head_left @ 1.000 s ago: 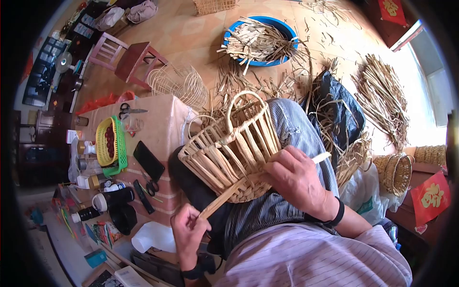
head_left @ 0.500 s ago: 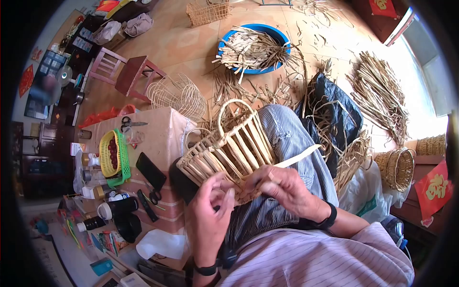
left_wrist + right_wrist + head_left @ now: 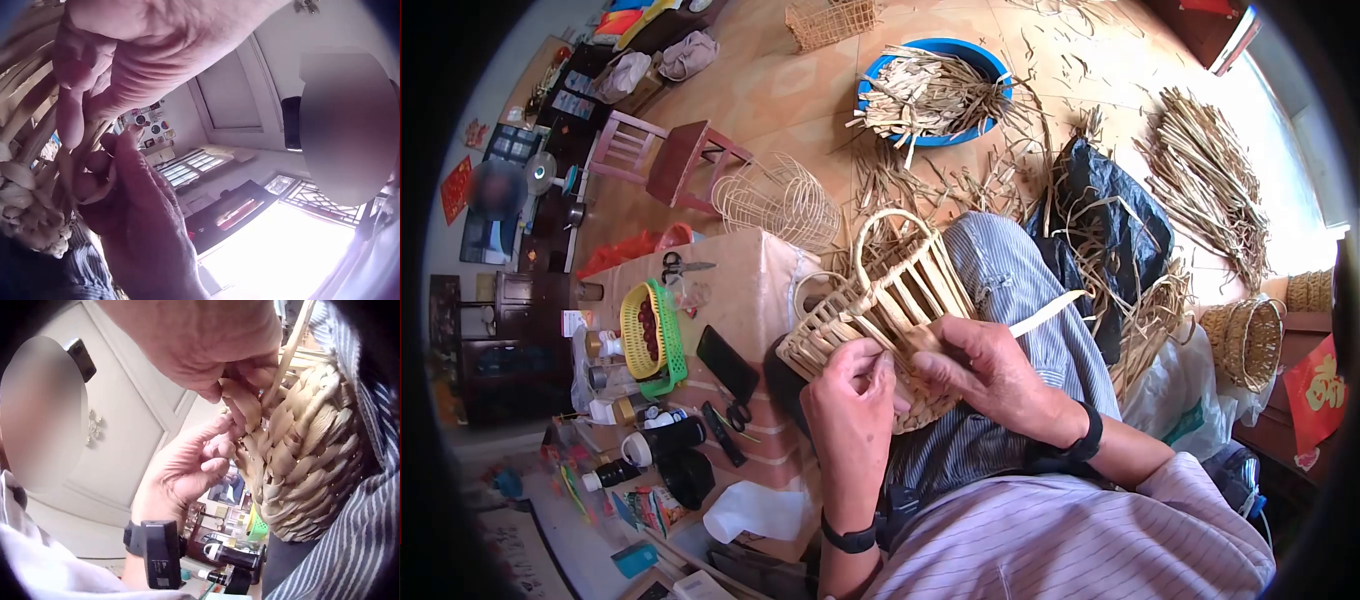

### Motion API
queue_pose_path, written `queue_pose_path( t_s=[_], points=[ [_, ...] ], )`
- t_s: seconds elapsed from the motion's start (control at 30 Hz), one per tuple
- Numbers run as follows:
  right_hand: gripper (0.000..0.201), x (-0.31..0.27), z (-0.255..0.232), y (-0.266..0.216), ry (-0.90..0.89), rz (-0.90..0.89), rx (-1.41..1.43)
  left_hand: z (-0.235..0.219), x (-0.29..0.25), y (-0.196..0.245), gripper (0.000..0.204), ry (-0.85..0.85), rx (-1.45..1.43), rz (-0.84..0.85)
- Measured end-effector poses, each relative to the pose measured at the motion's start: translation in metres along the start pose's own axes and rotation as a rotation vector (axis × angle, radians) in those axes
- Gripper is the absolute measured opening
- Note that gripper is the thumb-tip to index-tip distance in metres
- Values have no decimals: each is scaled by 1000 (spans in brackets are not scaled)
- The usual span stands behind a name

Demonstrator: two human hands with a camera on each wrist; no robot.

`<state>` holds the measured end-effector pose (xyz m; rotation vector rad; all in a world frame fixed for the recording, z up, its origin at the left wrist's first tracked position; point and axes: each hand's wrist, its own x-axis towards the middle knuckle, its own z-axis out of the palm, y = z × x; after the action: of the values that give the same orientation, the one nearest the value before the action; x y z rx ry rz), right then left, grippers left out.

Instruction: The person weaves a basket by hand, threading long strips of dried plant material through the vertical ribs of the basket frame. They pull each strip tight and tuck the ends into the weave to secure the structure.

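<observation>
A part-woven basket of dried plant strips leans on the person's lap, with a dense woven bottom and spaced upright stakes. One looped handle stands tall over the rim. The right hand pinches a flat plant strip against the basket's lower side. Its loose end sticks out to the right past the hand. In the left wrist view, the strip curves around the right fingers. Close beside it, the left hand has thumb and fingers curled together at the strip and stakes. Its fingertips are partly hidden.
A table at left carries scissors, a phone and a yellow basket. Beyond the knees are a blue basin of plant strips and a black plastic bag. Finished baskets stand at right.
The left hand has come up from the strip's lower left end to the basket's side, beside the right hand. The strip's loose end now reaches further out on the right.
</observation>
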<state>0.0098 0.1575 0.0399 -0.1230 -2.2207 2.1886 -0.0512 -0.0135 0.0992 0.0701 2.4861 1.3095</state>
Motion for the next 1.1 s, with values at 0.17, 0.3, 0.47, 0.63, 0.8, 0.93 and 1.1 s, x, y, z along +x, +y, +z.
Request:
queue_pose_path(
  t_s=[0.17,0.3,0.47,0.63,0.8,0.93,1.1],
  points=[
    [19,9,12,3,135,-277,-417,6,2,-1,15,27,-20,-16],
    [22,7,14,-1,161,-257,-549,8,3,-8,16,37,-38,7],
    [24,6,19,1,195,-279,-562,1,1,-7,15,-36,-145,-55],
    [28,12,23,6,186,-293,-566,0,-4,-5,16,-43,-144,-35],
    [32,13,26,4,189,-327,-612,4,-3,-20,16,25,89,197],
    [33,12,25,5,186,-318,-613,6,-8,-11,16,-19,4,85],
    [36,10,24,4,177,-278,-623,3,-9,-11,18,-85,-152,17]
  ],
)
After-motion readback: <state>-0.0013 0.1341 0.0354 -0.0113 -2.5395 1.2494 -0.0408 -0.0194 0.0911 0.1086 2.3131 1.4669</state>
